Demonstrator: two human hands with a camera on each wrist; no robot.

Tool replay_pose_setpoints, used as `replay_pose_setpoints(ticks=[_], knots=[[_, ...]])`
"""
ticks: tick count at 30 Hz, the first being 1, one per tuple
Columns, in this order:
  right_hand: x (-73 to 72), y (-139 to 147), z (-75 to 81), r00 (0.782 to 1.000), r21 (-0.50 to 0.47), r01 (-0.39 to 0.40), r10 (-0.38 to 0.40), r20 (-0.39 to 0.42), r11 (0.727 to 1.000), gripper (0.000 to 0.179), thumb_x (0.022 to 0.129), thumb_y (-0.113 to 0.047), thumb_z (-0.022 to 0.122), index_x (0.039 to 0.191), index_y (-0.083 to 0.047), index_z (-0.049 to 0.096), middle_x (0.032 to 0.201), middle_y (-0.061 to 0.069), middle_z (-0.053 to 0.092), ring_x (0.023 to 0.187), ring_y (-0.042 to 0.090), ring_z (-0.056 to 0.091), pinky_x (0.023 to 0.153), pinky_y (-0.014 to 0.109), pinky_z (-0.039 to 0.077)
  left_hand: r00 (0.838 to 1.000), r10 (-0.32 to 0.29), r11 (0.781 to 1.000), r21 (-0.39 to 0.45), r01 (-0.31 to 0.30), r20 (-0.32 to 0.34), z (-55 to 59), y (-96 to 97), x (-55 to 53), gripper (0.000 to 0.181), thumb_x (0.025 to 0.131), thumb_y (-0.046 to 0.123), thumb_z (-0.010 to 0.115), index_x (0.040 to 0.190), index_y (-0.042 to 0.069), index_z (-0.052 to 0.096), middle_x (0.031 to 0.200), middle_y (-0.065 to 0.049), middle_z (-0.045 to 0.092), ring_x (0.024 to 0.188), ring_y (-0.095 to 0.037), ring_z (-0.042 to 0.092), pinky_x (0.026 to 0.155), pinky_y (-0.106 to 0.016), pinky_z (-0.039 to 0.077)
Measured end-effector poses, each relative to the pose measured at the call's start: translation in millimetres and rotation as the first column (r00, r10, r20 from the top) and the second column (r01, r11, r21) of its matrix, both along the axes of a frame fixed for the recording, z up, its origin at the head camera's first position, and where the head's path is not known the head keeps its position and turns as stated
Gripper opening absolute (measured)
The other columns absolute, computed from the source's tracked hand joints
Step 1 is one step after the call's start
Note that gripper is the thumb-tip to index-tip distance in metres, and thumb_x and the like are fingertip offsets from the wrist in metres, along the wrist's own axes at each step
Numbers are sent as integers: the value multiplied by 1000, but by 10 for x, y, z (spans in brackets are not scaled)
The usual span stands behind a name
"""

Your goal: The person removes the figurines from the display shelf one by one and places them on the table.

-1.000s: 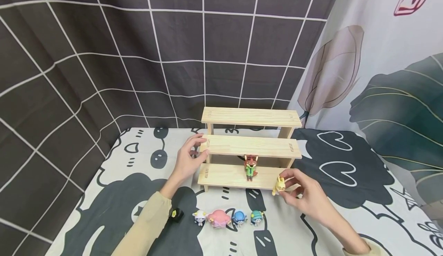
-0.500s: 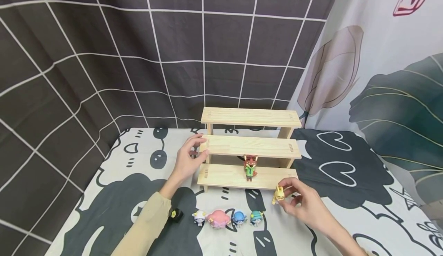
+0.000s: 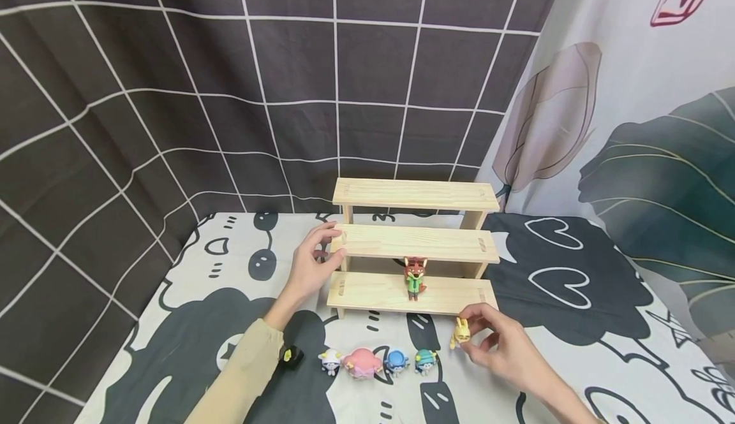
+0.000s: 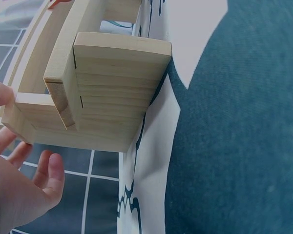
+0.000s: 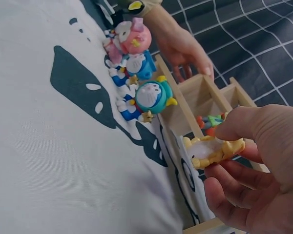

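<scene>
A three-tier wooden shelf point(image 3: 413, 243) stands on the patterned cloth. At its middle board's left end, my left hand point(image 3: 309, 266) grips the edge between thumb and fingers, also seen from the side in the left wrist view. My right hand point(image 3: 505, 350) pinches a yellow rabbit-like figurine point(image 3: 461, 332) by thumb and fingers, in front of the shelf's lower right corner. In the right wrist view the figurine point(image 5: 210, 151) lies sideways between the fingertips. A fox figurine point(image 3: 415, 278) in green stands on the lowest board.
In front of the shelf sits a row of figurines: black point(image 3: 292, 355), white point(image 3: 330, 361), pink point(image 3: 363, 363), blue point(image 3: 397, 361) and teal point(image 3: 425, 361). A dark gridded curtain point(image 3: 298, 60) hangs behind; a pale leaf-print curtain point(image 3: 545, 124) hangs at the right.
My right hand has drawn the yellow figurine away from the lowest board's right corner, toward the front. My left hand has stayed on the shelf.
</scene>
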State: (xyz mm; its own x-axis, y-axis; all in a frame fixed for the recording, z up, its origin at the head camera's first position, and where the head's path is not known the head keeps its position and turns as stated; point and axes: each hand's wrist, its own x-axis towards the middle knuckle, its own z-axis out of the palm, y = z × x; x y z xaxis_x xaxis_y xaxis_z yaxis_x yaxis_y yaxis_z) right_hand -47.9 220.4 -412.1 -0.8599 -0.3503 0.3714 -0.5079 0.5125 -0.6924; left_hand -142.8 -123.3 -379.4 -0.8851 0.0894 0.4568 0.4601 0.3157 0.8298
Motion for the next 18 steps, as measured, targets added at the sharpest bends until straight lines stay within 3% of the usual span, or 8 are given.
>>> replay_pose_setpoints(ticks=[9,18], knots=[[48,3,-58,999,10,-27,27,33,1000,50,66,12,82,107,-9,61,93,-6,64,78,6,64,53,25,51,1000,-1,1000,6,1,5,-3,-3,-1,32,85,-9,70,116,-11,63,137,-29,52,107,-41,57,79,-38,53],[72,-9,-122,999,-8,-40,40,25,999,50,66,12,82,107,-7,62,93,-6,64,78,6,64,53,25,51,1000,-8,1000,18,8,-6,3,6,-1,32,84,-11,69,116,-12,62,137,-30,52,107,-43,57,79,-50,53]])
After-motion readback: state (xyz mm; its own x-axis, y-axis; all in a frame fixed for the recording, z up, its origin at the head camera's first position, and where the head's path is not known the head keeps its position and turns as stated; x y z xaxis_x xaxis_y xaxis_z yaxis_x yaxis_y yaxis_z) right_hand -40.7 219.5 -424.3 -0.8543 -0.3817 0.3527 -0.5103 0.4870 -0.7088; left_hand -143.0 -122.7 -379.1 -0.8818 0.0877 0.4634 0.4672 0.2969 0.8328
